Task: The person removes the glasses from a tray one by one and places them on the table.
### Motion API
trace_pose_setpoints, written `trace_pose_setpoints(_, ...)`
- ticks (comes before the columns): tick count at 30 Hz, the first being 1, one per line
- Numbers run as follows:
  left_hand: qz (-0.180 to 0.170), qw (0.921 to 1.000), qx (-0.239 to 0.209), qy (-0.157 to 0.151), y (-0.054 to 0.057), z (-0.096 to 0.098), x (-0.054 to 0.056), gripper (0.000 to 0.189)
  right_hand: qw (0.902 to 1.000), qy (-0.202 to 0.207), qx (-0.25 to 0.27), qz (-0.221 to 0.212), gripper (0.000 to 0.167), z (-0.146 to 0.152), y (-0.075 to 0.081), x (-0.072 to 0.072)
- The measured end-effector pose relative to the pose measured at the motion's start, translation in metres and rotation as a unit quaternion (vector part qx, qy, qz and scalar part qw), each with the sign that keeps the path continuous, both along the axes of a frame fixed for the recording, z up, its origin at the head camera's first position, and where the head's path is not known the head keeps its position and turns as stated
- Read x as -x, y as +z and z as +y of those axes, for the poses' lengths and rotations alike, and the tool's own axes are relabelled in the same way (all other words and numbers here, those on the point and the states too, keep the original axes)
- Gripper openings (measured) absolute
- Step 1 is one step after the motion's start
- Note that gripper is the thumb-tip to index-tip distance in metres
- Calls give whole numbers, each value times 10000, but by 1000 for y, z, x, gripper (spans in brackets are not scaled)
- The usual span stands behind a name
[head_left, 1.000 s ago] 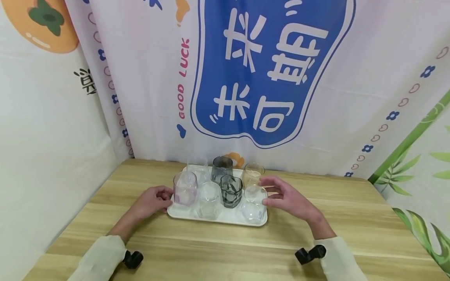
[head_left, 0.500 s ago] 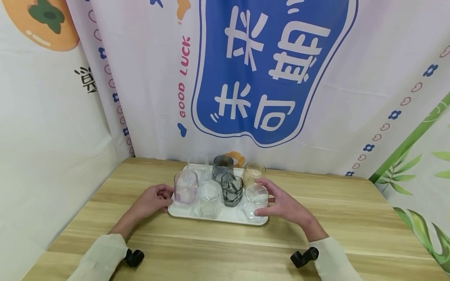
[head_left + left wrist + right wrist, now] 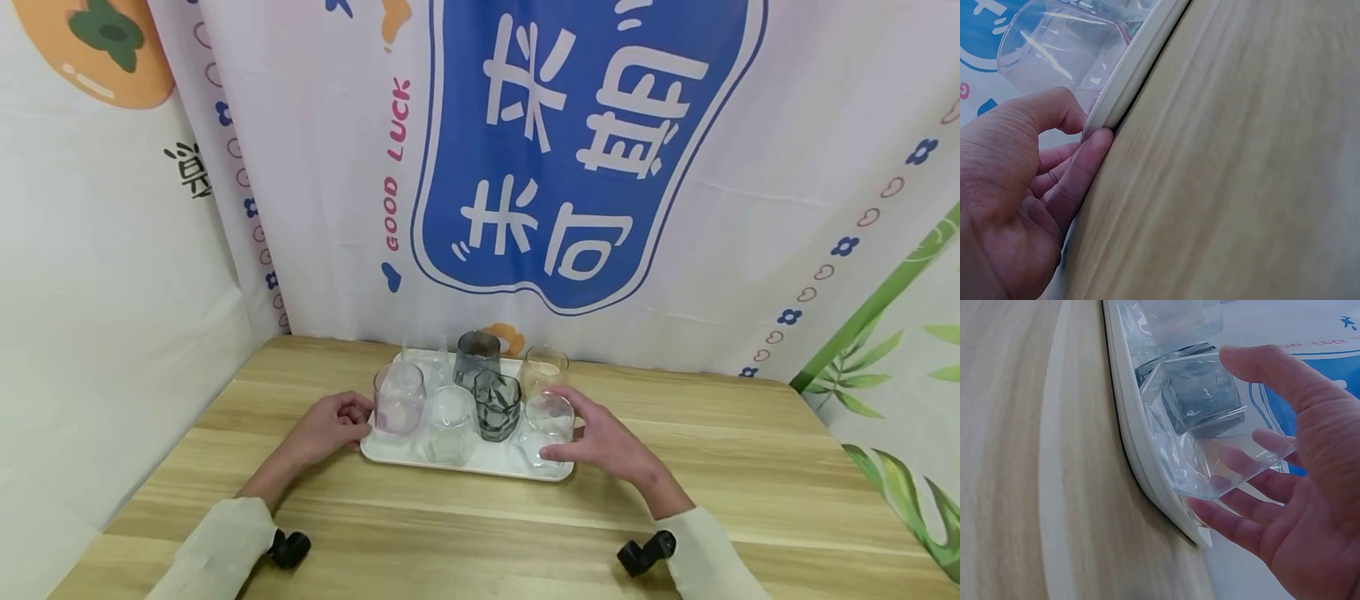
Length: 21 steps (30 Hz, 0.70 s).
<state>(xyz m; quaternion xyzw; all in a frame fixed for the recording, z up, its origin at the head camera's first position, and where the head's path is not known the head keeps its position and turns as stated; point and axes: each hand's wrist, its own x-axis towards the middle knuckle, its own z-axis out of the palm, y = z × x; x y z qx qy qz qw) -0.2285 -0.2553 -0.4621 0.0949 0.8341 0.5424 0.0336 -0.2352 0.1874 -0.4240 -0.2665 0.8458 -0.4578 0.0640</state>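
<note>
A white tray (image 3: pixel 491 467) holding several drinking glasses lies on the table. My left hand (image 3: pixel 324 429) pinches its left edge; in the left wrist view the thumb (image 3: pixel 1085 156) lies against the outer side of the rim, beside a pink-tinted glass (image 3: pixel 1072 53). At the front right corner of the tray, my right hand (image 3: pixel 603 437) grips a clear glass (image 3: pixel 534 433). In the right wrist view, its thumb (image 3: pixel 1254 362) is at the upper edge of that glass (image 3: pixel 1160 431), with the fingers round the opposite side. The glass still stands upright within the tray.
Close around stand a dark faceted glass (image 3: pixel 497 408), another clear glass (image 3: pixel 447 442) and an amber glass (image 3: pixel 536 375). Behind are a smoky grey glass (image 3: pixel 472 362) and a further clear one (image 3: pixel 426 358). A printed curtain (image 3: pixel 337 208) hangs directly behind the wooden table (image 3: pixel 450 533).
My right hand has moved left and closed round the front right clear glass, its thumb coming forward over the near side. The left hand has stayed on the tray edge.
</note>
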Motion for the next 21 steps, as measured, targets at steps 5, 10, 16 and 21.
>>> trace_pose_setpoints(5,-48,10000,14,-37,0,0,3,33,9999,-16,-28,159,87,1,4,0)
trace_pose_setpoints(10,-15,10000,16,12,0,-1,3,33,9993,-147,168,299,79,12,17,1)
trace_pose_setpoints(16,-170,9998,34,58,1,-3,-1,34,9983,-319,177,450,73,45,34,3)
trace_pose_setpoints(21,-208,9998,8,39,1,-1,0,35,9964,-631,-233,515,70,90,42,11)
